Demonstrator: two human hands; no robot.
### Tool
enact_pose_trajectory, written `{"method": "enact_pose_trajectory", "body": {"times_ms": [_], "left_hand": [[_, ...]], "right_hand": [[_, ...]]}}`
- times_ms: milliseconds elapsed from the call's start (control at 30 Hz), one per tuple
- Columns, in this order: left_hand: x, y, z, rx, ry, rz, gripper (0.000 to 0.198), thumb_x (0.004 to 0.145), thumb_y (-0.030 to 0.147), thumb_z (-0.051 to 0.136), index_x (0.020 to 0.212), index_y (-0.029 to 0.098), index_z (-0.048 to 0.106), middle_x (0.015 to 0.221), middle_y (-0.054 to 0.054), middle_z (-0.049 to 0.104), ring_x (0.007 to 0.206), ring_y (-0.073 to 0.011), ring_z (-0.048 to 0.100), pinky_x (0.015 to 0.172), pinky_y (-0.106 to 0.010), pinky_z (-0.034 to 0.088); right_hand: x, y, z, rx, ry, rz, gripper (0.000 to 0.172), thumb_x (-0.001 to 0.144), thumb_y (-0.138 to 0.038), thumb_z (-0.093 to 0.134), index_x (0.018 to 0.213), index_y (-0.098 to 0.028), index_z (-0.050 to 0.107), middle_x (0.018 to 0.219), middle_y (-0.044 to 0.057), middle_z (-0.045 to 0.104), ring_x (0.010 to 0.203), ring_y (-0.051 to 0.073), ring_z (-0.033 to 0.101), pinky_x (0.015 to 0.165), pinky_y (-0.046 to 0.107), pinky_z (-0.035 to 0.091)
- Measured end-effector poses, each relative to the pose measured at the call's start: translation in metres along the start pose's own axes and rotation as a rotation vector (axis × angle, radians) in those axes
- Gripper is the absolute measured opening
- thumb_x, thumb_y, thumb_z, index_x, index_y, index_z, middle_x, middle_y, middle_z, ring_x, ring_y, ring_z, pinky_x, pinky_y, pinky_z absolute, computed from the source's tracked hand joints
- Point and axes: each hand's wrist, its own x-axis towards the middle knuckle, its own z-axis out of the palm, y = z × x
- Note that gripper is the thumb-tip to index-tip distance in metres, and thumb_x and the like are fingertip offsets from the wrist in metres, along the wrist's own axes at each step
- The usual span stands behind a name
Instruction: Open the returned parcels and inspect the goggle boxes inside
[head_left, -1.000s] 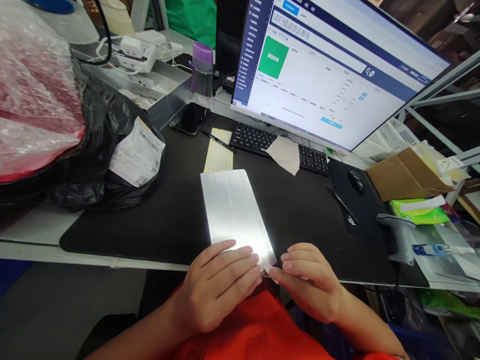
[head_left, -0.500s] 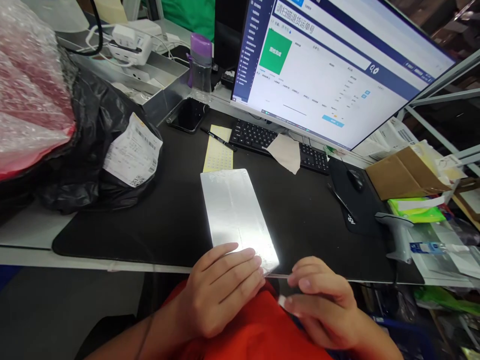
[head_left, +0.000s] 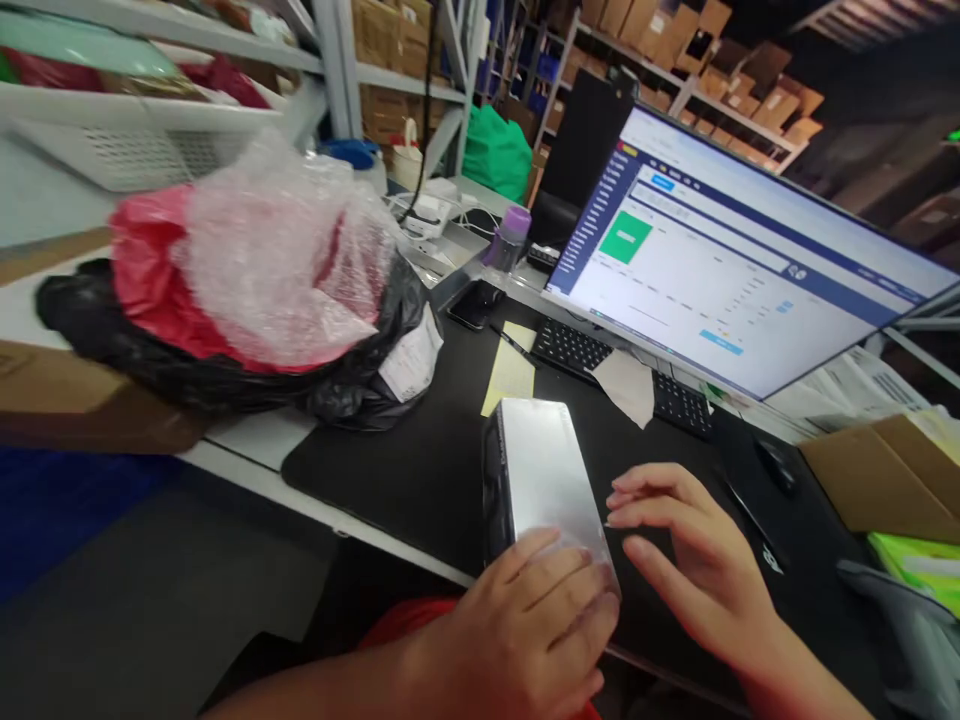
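Note:
A slim silver box [head_left: 547, 465] with a dark left side lies on the black desk mat [head_left: 390, 490], its near end by the desk edge. My left hand [head_left: 536, 620] is laid across that near end, fingers bent over the top; its thumb is hidden. To the right of the box, my right hand [head_left: 690, 560] hovers with fingers curved and apart from the thumb. A tiny pale speck shows near its fingertips, too small to name. Beyond the box are a yellow sticker sheet [head_left: 510, 370] and a black keyboard [head_left: 574, 348].
On the left, a black plastic bag [head_left: 225, 385] holds red and clear bubble wrap [head_left: 285, 260]. A monitor [head_left: 720, 280] stands behind the keyboard. At right are a mouse [head_left: 776, 465], a pen [head_left: 754, 520], a cardboard box [head_left: 885, 470] and a grey scanner [head_left: 900, 610].
The view has swung left and up, showing more of the bag and the shelves. The box's dark left side now shows. My right hand has risen beside the box, its fingers spread wider.

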Motion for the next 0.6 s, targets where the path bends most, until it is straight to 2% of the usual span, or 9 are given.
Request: {"method": "enact_pose_trajectory", "body": {"times_ms": [67,133,200,267,367,467,533,600], "left_hand": [[0.000,-0.002,-0.005,0.058,-0.037,0.038,0.035,0.093,0.037,0.063,0.121,0.016,0.068,0.131,-0.004,0.067,0.125,-0.0197,0.056,0.125,-0.041,0.031],[-0.001,-0.006,-0.009,0.101,-0.080,0.088,0.031,0.096,0.037,0.061,0.117,0.016,0.069,0.130,-0.005,0.066,0.121,-0.0189,0.058,0.120,-0.042,0.038],[-0.003,-0.008,-0.011,0.124,-0.097,0.119,0.026,0.098,0.034,0.058,0.114,0.017,0.069,0.123,-0.004,0.069,0.115,-0.0174,0.060,0.116,-0.041,0.043],[-0.006,-0.010,-0.009,0.139,-0.078,0.141,0.021,0.098,0.030,0.059,0.112,0.018,0.069,0.121,-0.002,0.069,0.115,-0.0159,0.060,0.117,-0.039,0.042],[-0.013,-0.013,-0.002,0.148,0.038,0.140,0.013,0.096,0.025,0.063,0.106,0.023,0.071,0.120,0.003,0.071,0.115,-0.0120,0.061,0.120,-0.034,0.038],[-0.024,-0.021,-0.001,0.135,0.224,0.098,0.012,0.096,0.023,0.063,0.104,0.023,0.072,0.118,0.006,0.074,0.117,-0.0103,0.062,0.120,-0.029,0.039],[-0.035,-0.028,-0.010,0.152,0.314,0.045,0.019,0.101,0.022,0.053,0.105,0.020,0.071,0.115,0.003,0.076,0.119,-0.0115,0.063,0.118,-0.029,0.042],[-0.049,-0.036,-0.025,0.195,0.378,-0.040,0.027,0.104,0.023,0.043,0.105,0.016,0.069,0.110,-0.003,0.077,0.119,-0.0141,0.064,0.113,-0.030,0.047]], "right_hand": [[0.042,0.002,0.002,0.030,-0.052,-0.042,0.018,0.094,-0.016,0.063,0.106,-0.028,0.071,0.112,0.005,0.061,0.103,0.016,0.063,0.092,0.030,0.053],[0.088,0.003,0.011,0.084,-0.108,-0.069,0.008,0.094,-0.021,0.067,0.097,-0.026,0.073,0.103,0.004,0.067,0.099,0.017,0.065,0.089,0.031,0.052],[0.134,0.003,0.027,0.118,-0.180,-0.098,0.004,0.091,-0.026,0.072,0.091,-0.023,0.075,0.098,0.005,0.069,0.093,0.017,0.066,0.086,0.031,0.052],[0.177,0.002,0.049,0.108,-0.252,-0.152,0.003,0.087,-0.024,0.076,0.085,-0.021,0.076,0.093,0.004,0.071,0.088,0.016,0.066,0.082,0.030,0.051],[0.234,-0.004,0.086,0.008,-0.293,-0.217,0.004,0.083,-0.016,0.078,0.081,-0.019,0.076,0.092,0.003,0.071,0.088,0.015,0.065,0.081,0.027,0.050],[0.282,-0.012,0.119,-0.264,-0.274,-0.259,0.005,0.086,-0.017,0.076,0.091,-0.016,0.077,0.112,0.008,0.068,0.106,0.017,0.062,0.094,0.028,0.047],[0.308,-0.017,0.136,-0.466,-0.307,-0.292,0.012,0.091,-0.021,0.071,0.100,-0.015,0.076,0.120,0.010,0.066,0.112,0.018,0.060,0.098,0.028,0.044],[0.327,-0.020,0.149,-0.585,-0.389,-0.311,0.015,0.092,-0.022,0.068,0.102,-0.014,0.077,0.111,0.009,0.070,0.106,0.018,0.062,0.093,0.026,0.045]]}}
